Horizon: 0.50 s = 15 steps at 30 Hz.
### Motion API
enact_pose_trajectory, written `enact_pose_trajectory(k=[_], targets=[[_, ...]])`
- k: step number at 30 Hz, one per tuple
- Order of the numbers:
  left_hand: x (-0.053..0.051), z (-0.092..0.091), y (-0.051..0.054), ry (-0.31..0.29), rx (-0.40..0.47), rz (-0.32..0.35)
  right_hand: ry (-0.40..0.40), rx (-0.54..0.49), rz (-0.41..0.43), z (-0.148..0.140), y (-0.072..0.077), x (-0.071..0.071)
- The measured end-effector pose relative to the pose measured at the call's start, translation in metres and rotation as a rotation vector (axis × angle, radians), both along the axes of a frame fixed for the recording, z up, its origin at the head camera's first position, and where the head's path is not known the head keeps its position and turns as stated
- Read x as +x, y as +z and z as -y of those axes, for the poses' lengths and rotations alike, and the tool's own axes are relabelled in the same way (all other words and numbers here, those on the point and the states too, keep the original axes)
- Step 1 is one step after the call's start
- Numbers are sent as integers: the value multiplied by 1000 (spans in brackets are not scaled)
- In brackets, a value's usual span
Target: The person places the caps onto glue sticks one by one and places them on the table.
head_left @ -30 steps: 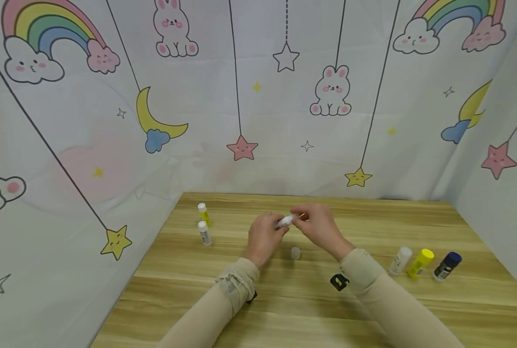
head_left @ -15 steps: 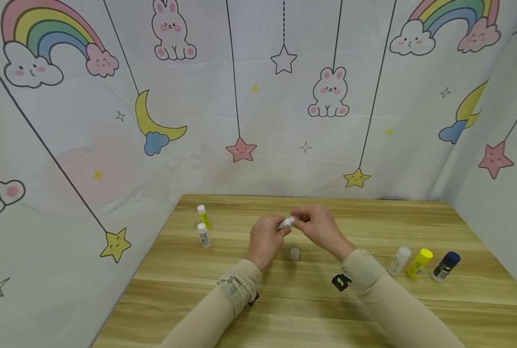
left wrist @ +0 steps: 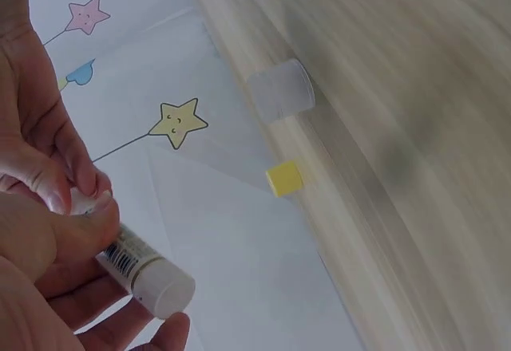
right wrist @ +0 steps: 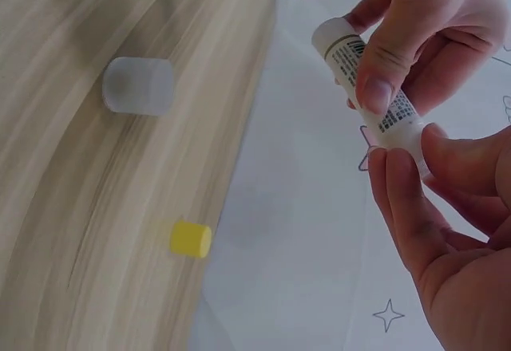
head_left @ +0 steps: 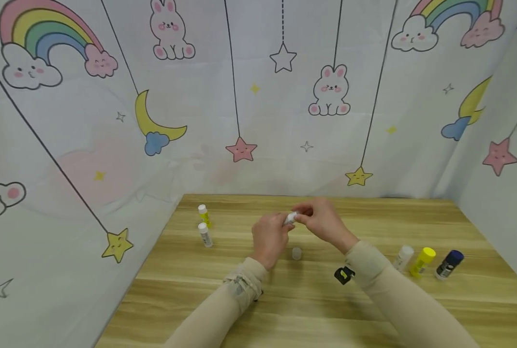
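Note:
A white glue stick (head_left: 290,218) with a printed label is held up above the middle of the table. My left hand (head_left: 270,239) grips its body, thumb laid across the label in the right wrist view. At the other end, my right hand (head_left: 323,222) pinches the white tip (right wrist: 407,145) between thumb and fingers, partly covering it. Below the hands, a translucent cap (head_left: 296,253) stands on the wooden table, apart from both. A small yellow cap (right wrist: 190,239) rests farther back in both wrist views; the head view does not show it.
At the left stand a yellow glue stick (head_left: 204,216) and a white one (head_left: 205,235), both white-topped. A white glue stick (head_left: 403,258), a yellow one (head_left: 422,262) and a dark blue one (head_left: 450,265) stand at the right, near my right forearm. Printed curtains enclose the table.
Both hands have shifted slightly to the right with the glue stick, and my right fingers have changed position on its end. The caps and standing glue sticks keep their places.

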State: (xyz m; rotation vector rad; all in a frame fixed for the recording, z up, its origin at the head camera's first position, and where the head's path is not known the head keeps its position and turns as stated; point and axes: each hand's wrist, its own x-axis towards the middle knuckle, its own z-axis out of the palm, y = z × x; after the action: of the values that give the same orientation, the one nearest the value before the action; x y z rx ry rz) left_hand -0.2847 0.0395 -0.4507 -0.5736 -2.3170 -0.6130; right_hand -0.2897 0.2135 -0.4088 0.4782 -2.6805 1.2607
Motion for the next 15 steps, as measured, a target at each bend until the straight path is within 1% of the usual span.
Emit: enact_pose_trajectory(k=[3,6,10,13,15], targets=[[2,4,1,1,-36,34,17,-16,7,0,-4,1],[2,9,0,-9,-65,98,16,-41,20,0,-8,2],[3,16,-1,-10,-54,172,8,-51,26,2,-12,3],[3,23,-2,-9,-25,185,1,-53,18,3,-13,3],[3,28,-1,-2,-10,181,-5,-41,8,3,-13,4]])
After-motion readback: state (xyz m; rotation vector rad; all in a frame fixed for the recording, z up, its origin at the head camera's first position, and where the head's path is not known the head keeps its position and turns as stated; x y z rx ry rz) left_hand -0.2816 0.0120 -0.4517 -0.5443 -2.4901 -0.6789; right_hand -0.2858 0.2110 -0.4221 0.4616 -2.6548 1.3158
